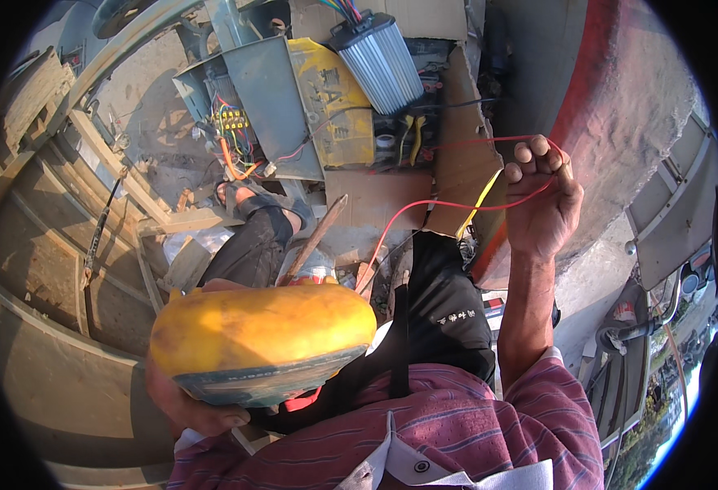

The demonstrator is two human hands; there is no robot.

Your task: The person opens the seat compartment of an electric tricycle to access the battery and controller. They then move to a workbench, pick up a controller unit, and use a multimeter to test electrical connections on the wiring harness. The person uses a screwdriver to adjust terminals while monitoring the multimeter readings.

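Note:
My left hand is wrapped round the near left end of a bulky yellow device with a dark green lower face. It looks like a multimeter, though its front is turned from view. My right hand is raised at the right with its fingers curled round a thin red wire. The wire loops through the fingers; one run goes left toward an open box of parts, and the other bends down toward my lap. A yellow strip stands beside the cardboard flap, left of that hand.
A finned silver controller rests above the box, beside a dusty yellow block. Farther left, coloured wires meet a terminal block near a grey metal panel. A wooden stick leans between my legs. Wooden framing fills the left.

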